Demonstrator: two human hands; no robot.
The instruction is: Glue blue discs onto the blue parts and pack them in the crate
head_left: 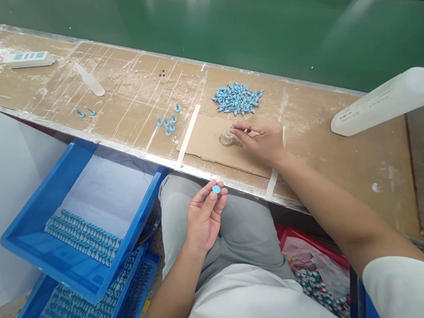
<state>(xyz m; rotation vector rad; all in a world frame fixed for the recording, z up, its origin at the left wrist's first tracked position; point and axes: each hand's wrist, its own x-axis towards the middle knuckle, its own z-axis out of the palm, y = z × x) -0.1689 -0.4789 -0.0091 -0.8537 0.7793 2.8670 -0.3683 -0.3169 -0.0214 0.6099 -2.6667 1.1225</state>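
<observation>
My left hand point(205, 218) is closed, palm up, over my lap. Its thumb and fingertips grip a round blue disc point(216, 188). On the bench, my right hand point(263, 139) pinches a small blue piece point(233, 127), mostly hidden by the fingers. Just below those fingertips sits a small round translucent dish point(227, 138) on a flat cardboard sheet point(204, 136). Behind it lies a heap of small blue pointed parts point(238, 98). Several blue pieces with round bases point(167, 123) stand to the left of the cardboard.
Further left are two blue pieces point(85, 112), a white nozzle bottle point(90, 80) and a power strip point(29, 59). A large white bottle point(388, 99) leans at right. Blue trays point(123, 204) of rowed parts are stacked lower left; a red bin point(316, 244) sits under the bench.
</observation>
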